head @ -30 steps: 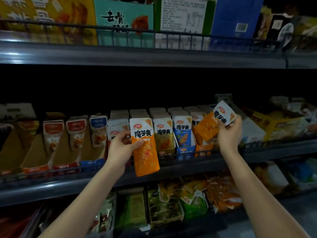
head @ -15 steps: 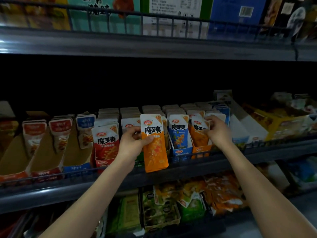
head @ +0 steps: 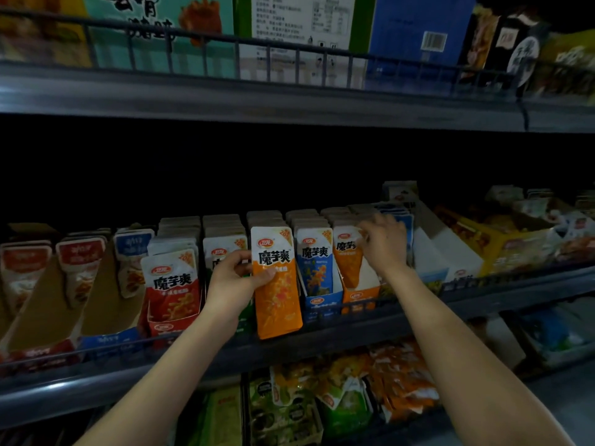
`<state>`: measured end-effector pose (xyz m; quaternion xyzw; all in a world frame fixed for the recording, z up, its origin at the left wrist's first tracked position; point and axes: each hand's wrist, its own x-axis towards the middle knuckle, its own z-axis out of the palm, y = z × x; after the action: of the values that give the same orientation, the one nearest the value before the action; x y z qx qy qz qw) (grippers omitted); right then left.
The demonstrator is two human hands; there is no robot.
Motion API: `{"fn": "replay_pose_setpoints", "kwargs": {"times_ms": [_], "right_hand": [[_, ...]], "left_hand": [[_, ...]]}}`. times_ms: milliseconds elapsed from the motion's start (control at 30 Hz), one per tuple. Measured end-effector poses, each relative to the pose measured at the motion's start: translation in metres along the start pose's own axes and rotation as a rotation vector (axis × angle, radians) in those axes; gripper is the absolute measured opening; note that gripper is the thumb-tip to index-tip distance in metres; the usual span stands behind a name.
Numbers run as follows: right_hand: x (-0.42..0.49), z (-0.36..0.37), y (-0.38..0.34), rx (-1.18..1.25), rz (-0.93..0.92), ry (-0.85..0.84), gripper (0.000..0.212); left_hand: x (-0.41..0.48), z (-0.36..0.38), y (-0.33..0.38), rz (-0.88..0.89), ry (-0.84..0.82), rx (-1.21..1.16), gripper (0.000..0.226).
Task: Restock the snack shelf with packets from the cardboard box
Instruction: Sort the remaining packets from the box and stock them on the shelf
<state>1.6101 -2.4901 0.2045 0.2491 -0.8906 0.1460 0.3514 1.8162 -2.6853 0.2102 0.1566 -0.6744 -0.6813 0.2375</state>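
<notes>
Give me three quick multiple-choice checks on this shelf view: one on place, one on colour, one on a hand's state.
1. Where is the orange packet that the left hand grips?
A. In front of the middle shelf's rail, outside any box
B. On the top shelf
C. Lying on the bottom shelf

2. What colour is the display box just left, as seen, of the orange box?
A. Red
B. Blue
C. Green

3. What is the right hand doing?
A. Hanging at the person's side
B. Reaching to the top of a packet standing in the orange box
C. Carrying a carton

Answers: 1 A, its lower end overlaps the rail line, clear of the boxes. 2 B, the blue box adjoins it. 3 B, its fingers meet the top of the boxed packet.
</notes>
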Motion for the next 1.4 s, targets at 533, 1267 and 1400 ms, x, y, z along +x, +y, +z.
{"fn": "replay_pose_setpoints", "kwargs": {"times_ms": [533, 1267, 1400], "right_hand": [[-0.022, -0.020, -0.016, 0.293, 0.100, 0.153, 0.050], [-0.030, -0.077, 0.004, 0.939, 0.383, 0.245, 0.007], [-0.029, -0.045, -0.001, 0.832, 0.323, 0.130, 0.007]], "left_hand": [[-0.003, 0.010, 0.006, -0.016, -0.032, 0.019, 0.040], [-0.011, -0.014, -0.053, 0.653, 0.214, 1.209, 0.031], [-0.008, -0.021, -0.066, 0.581, 0.238, 1.216, 0.031]]}}
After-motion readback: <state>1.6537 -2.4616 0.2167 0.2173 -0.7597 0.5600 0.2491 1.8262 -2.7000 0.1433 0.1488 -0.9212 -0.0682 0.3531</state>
